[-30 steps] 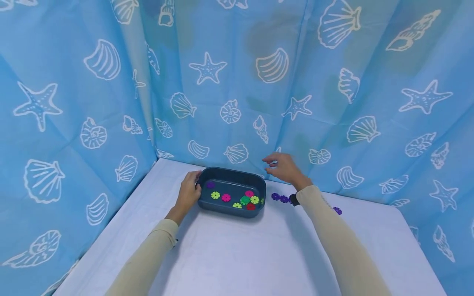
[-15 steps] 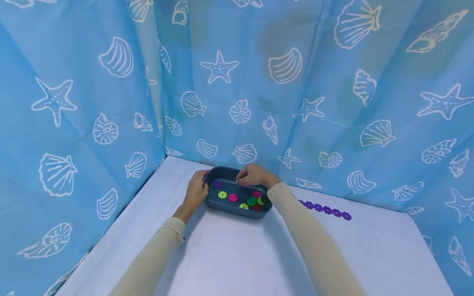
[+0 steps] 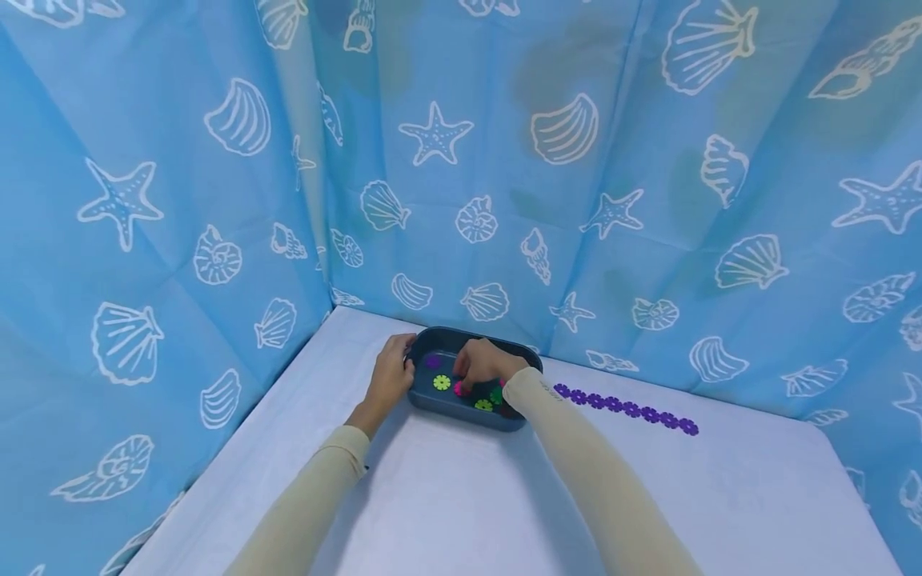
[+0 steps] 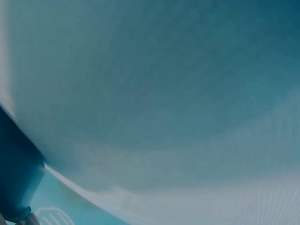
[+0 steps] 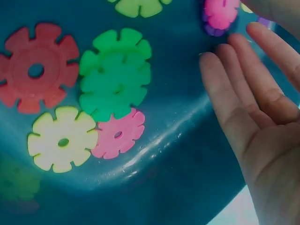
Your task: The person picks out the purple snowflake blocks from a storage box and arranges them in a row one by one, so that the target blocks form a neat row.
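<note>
A dark blue basin (image 3: pixel 468 414) stands near the back of the table. My left hand (image 3: pixel 391 370) grips its left end at the rim. Inside the basin is my right hand (image 3: pixel 484 364), its fingers reaching down by a pink flower-shaped disc (image 3: pixel 458 389). In the right wrist view that pink disc (image 5: pixel 221 13) lies close to the thumb and fingertips of the right hand (image 5: pixel 262 89), with purple under its edge. Red (image 5: pixel 40 68), green (image 5: pixel 117 72) and yellow (image 5: pixel 63 140) discs lie at the basin's near side. The left wrist view is mostly a blurred blue-green surface.
A row of joined purple discs (image 3: pixel 630 409) lies on the white table (image 3: pixel 461 496) to the basin's right. A purple disc (image 3: pixel 433 361) and a yellow one (image 3: pixel 442 382) sit in the basin's left part. A blue shell-print curtain (image 3: pixel 446 240) hangs behind the table.
My right hand has come from above the basin's right end down and left into it. The left hand keeps its hold on the rim. The purple row now shows uncovered.
</note>
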{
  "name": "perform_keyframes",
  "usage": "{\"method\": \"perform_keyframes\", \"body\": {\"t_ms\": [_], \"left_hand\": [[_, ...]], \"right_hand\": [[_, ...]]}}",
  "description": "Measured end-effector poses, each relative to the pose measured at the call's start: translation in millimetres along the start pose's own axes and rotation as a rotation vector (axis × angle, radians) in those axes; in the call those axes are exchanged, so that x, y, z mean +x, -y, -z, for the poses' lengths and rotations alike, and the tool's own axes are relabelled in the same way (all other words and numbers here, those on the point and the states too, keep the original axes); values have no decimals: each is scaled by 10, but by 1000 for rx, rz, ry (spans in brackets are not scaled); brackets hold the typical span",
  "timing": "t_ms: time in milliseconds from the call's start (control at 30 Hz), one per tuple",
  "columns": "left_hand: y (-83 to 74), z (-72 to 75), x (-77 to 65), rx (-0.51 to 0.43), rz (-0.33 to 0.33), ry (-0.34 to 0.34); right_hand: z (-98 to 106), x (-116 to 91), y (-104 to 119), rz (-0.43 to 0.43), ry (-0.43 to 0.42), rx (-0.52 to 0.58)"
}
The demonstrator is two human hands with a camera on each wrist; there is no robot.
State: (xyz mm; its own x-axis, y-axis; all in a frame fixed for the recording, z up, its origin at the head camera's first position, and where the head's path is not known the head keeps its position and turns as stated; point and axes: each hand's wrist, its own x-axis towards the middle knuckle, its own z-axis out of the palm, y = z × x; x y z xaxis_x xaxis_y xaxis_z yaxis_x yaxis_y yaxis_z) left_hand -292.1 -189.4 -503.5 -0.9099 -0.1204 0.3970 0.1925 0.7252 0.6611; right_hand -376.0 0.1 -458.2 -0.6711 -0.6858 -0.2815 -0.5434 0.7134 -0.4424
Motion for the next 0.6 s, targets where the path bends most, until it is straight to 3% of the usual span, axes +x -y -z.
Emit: {"method": "perform_keyframes", "body": {"t_ms": [600], "left_hand": [[16,-18,-2,25,-20,-23]], "right_hand": [[7,-54,-93,38,31,-99]]}}
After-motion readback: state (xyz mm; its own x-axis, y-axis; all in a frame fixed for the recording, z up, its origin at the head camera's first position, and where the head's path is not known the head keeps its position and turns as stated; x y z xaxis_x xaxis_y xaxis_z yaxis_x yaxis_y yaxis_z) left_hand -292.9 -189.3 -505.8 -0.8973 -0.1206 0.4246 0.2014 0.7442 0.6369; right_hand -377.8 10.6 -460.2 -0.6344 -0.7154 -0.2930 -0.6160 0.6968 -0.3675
